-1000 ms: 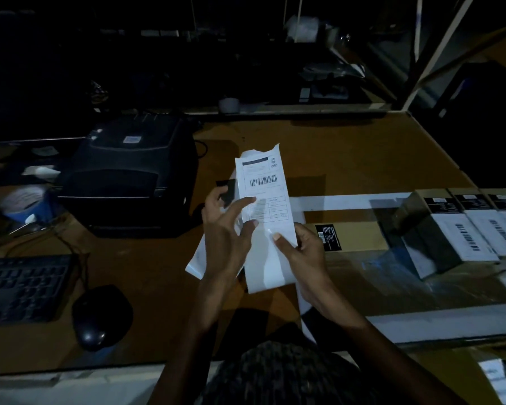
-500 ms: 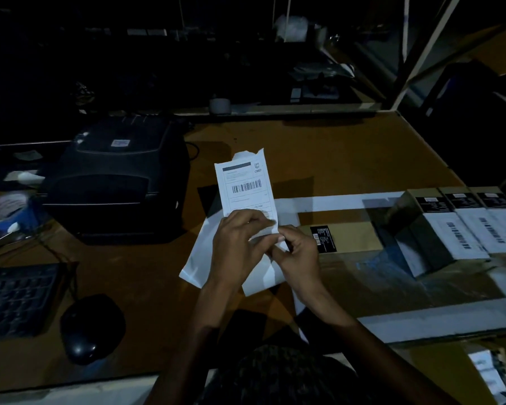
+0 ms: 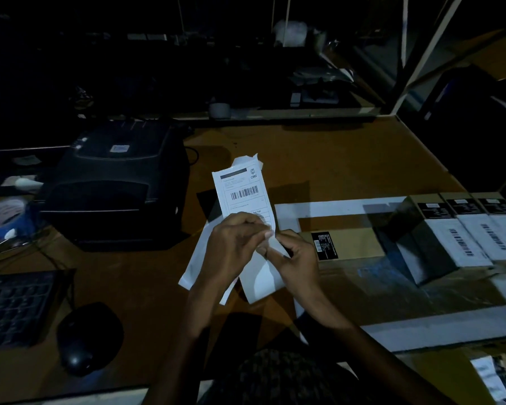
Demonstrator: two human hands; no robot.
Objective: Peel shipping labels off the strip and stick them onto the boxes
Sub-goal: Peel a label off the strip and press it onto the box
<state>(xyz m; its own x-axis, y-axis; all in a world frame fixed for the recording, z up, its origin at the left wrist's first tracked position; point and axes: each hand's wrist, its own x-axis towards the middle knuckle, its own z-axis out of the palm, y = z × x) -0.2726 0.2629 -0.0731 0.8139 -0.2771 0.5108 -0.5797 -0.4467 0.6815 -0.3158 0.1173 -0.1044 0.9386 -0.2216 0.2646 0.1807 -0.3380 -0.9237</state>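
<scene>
Above the middle of the brown wooden table (image 3: pixel 348 159), held upright: a white paper strip of shipping labels (image 3: pixel 244 194), top edge torn and ragged, grey header bar, small "CRED" logo at the upper right corner, black barcode beneath, fine print too small to read. Lower part blank and glossy, curling away below the hands, a second white flap hanging down to the left. Left hand (image 3: pixel 231 247) closed round the strip from the left, thumb and fingertips pinching its right edge. Right hand (image 3: pixel 297 258) closed too, fingertips meeting the left's at that same edge, pinching the paper. Unclear whether a label corner is lifted. To the right, lying flat on the table, a tan cardboard box with a small black sticker (image 3: pixel 345 244). Farther right, in a row, touching side by side: three dark boxes with white barcode labels (image 3: pixel 465 229). Left of the strip, a black label printer (image 3: pixel 114 185); nearer, a black computer mouse (image 3: pixel 85 337) and a dark keyboard (image 3: pixel 15 308).
</scene>
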